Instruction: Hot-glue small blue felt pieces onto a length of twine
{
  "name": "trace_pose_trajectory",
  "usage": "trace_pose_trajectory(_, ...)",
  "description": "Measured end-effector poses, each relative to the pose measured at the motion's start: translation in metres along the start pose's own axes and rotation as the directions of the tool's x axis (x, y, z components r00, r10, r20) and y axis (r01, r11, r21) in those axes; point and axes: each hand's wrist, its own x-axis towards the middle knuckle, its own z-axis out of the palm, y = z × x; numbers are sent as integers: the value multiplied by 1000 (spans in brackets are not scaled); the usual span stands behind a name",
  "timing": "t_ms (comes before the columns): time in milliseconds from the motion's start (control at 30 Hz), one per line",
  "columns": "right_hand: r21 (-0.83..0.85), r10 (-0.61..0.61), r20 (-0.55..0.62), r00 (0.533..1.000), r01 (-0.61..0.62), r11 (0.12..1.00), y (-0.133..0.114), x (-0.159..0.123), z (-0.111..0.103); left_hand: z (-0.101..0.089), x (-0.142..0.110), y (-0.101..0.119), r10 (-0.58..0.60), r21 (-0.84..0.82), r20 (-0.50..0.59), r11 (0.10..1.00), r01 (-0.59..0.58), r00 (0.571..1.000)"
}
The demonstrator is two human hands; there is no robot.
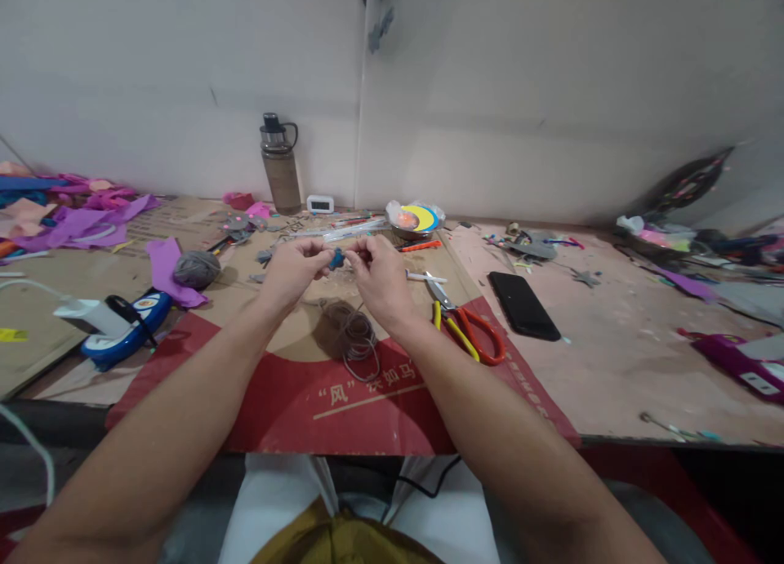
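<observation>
Between my two hands, above the cardboard, is a small blue piece [336,259] whose kind I cannot make out. My left hand [298,272] pinches its left side with thumb and forefinger. From the other side my right hand [378,275] closes thumb and fingertips at its edge. Below the hands lies a loose coil of thin grey-brown cord [358,339]. To the right of my right wrist rest scissors with red handles [483,335], a yellow-handled tool [456,331] and a white pen-like stick [427,278].
A black phone [523,305] lies at right. Grey yarn [196,268], a blue power strip [131,331] and purple felt scraps [165,270] are at left. Along the wall stand a bottle [282,172], a small white clock [320,204] and a filled bowl [416,233].
</observation>
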Motion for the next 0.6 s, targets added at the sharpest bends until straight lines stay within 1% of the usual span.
trace_pose_trajectory(167,-22,0,1,1000,0,1000,-1,0,0,2,-2,3,8,4,7,1000,-8,1000)
trace_pose_trajectory(367,-58,-20,7,1000,21,998,-3,-1,0,3,-3,5,2,-40,-23,999,-3,1000)
trace_pose_trajectory(600,-83,20,9,1000,-19,996,-3,0,0,2,-3,4,19,-13,-9,1000,-19,1000)
